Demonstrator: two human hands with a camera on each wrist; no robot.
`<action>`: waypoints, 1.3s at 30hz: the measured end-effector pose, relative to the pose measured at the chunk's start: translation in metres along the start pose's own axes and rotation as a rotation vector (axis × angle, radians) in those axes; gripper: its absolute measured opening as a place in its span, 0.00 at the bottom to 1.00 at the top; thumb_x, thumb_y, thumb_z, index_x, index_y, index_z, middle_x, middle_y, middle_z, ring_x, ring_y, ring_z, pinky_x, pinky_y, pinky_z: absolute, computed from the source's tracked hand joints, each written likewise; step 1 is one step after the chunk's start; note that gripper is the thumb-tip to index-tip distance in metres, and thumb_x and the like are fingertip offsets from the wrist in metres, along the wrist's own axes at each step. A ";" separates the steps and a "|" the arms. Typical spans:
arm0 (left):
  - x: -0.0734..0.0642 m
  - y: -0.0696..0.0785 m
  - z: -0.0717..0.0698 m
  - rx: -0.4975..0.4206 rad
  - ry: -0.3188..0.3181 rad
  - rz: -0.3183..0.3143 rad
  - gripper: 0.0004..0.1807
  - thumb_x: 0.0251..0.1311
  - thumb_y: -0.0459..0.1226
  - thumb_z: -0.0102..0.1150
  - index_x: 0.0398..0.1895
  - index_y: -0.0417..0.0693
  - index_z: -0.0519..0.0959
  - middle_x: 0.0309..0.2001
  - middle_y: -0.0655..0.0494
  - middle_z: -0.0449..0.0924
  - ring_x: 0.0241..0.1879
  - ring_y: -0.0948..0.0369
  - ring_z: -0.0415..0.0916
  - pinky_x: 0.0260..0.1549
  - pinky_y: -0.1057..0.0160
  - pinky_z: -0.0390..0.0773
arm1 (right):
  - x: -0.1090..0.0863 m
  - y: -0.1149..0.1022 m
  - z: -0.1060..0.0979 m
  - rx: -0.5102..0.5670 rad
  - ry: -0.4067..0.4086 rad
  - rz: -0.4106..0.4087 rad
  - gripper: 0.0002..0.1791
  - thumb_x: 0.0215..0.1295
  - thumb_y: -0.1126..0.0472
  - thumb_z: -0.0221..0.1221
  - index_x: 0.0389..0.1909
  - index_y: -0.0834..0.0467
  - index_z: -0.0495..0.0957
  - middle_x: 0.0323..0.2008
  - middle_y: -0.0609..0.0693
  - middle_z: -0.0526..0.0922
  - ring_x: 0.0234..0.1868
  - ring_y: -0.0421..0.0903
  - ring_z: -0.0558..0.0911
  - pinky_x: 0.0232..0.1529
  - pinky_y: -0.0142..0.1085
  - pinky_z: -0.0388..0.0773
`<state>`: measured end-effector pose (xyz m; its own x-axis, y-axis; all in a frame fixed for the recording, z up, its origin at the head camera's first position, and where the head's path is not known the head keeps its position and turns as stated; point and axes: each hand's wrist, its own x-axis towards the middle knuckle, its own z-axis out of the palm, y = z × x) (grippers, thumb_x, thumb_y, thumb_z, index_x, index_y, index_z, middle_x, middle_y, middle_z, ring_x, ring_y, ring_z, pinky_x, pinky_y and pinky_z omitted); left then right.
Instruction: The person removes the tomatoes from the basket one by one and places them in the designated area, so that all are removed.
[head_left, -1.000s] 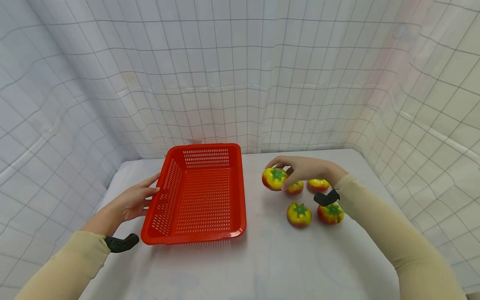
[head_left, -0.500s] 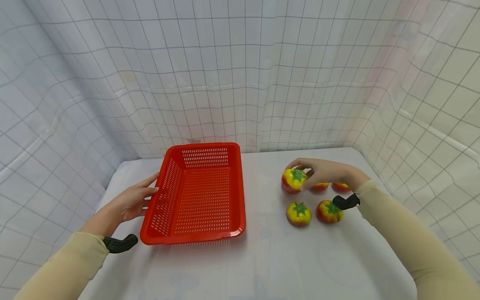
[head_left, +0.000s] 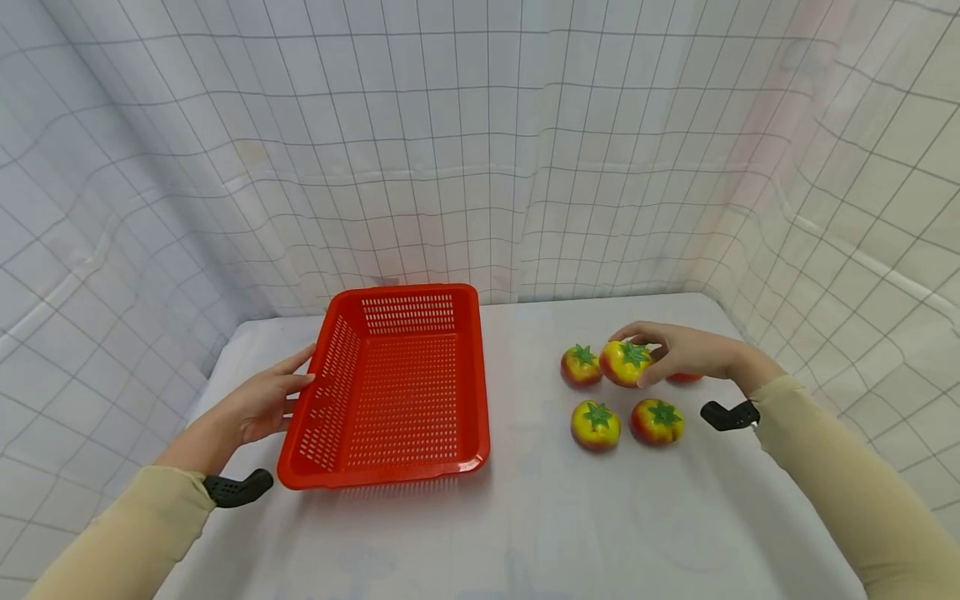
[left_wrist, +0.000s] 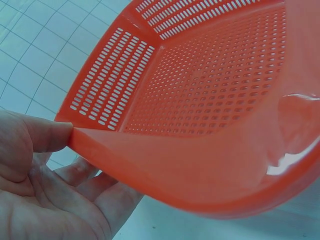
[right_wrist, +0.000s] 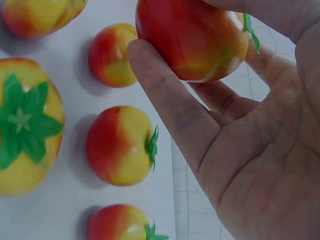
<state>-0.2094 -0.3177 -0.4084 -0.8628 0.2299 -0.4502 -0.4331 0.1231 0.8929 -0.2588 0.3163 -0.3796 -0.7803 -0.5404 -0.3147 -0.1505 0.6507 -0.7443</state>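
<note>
My left hand [head_left: 262, 404] is at the left side of a red plastic basket [head_left: 485, 400]. In the left wrist view its thumb lies on the rim [left_wrist: 175, 160] and the other fingers are below it, pinching the edge. My right hand [head_left: 693, 350] holds a glossy red-and-yellow tomato [head_left: 625, 364] with green star-shaped leaves, between thumb and fingers. The right wrist view shows this tomato [right_wrist: 192, 40] from its red side. Just left of it sits another tomato [head_left: 581, 367]; two more, a yellower tomato [head_left: 596, 426] and a redder tomato [head_left: 656, 422], lie nearer.
One further tomato [head_left: 684, 377] is mostly hidden behind my right hand. All stand on a white-covered table [head_left: 540, 517], right of the basket. White grid-patterned curtains [head_left: 450, 167] enclose the back and both sides.
My right hand has moved right, let go of the first tomato, now standing on the table, and taken hold of the tomato to its right. My left hand stays at the basket.
</note>
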 end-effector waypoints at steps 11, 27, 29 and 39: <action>0.001 -0.001 0.000 -0.010 -0.002 0.001 0.39 0.81 0.43 0.44 0.83 0.70 0.33 0.74 0.39 0.58 0.55 0.50 0.77 0.54 0.48 0.81 | -0.031 0.026 -0.007 0.061 0.030 0.072 0.35 0.62 0.53 0.71 0.69 0.40 0.69 0.72 0.58 0.64 0.72 0.62 0.63 0.66 0.62 0.66; 0.002 -0.003 -0.001 -0.006 0.005 0.002 0.40 0.80 0.44 0.45 0.83 0.70 0.34 0.73 0.39 0.58 0.56 0.49 0.77 0.54 0.47 0.81 | -0.062 0.048 -0.010 0.053 0.062 0.107 0.35 0.64 0.53 0.69 0.71 0.44 0.68 0.73 0.61 0.62 0.72 0.68 0.61 0.64 0.64 0.66; 0.001 -0.003 -0.001 -0.006 0.005 0.002 0.40 0.80 0.44 0.45 0.83 0.70 0.34 0.73 0.39 0.59 0.56 0.49 0.77 0.54 0.47 0.81 | -0.066 0.051 -0.011 0.056 0.062 0.121 0.36 0.64 0.52 0.69 0.71 0.44 0.67 0.74 0.63 0.59 0.72 0.71 0.59 0.64 0.65 0.66; 0.000 -0.002 -0.001 -0.001 0.004 0.003 0.40 0.81 0.44 0.45 0.83 0.69 0.34 0.72 0.40 0.60 0.55 0.50 0.78 0.53 0.48 0.81 | -0.077 0.063 -0.012 0.056 0.061 0.164 0.40 0.63 0.53 0.69 0.74 0.50 0.63 0.75 0.71 0.53 0.71 0.76 0.59 0.62 0.66 0.68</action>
<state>-0.2088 -0.3187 -0.4099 -0.8650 0.2267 -0.4477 -0.4311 0.1211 0.8942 -0.2154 0.4050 -0.3953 -0.8273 -0.3952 -0.3992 0.0140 0.6959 -0.7180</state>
